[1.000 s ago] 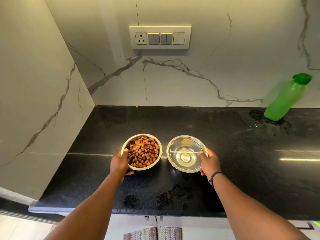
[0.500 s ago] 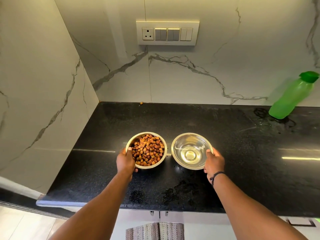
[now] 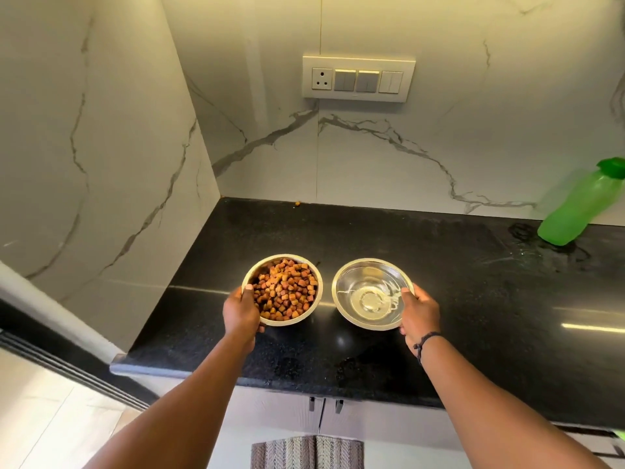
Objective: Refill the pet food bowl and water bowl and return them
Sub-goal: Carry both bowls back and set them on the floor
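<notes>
Both bowls have lifted: left hand [image 3: 240, 313] grips food bowl [image 3: 301, 319], right hand [image 3: 418, 314] grips water bowl [image 3: 341, 306].

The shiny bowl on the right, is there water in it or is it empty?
It has water in it. The water bowl shows clear ripples and wavy glints over its bottom. The right hand grips its rim.

A black granite countertop [image 3: 473, 299] meets white marble-veined walls [image 3: 372, 157]; a switch panel [image 3: 358, 78] sits at twelve o'clock, a striped rug [image 3: 307, 451] at six.
</notes>
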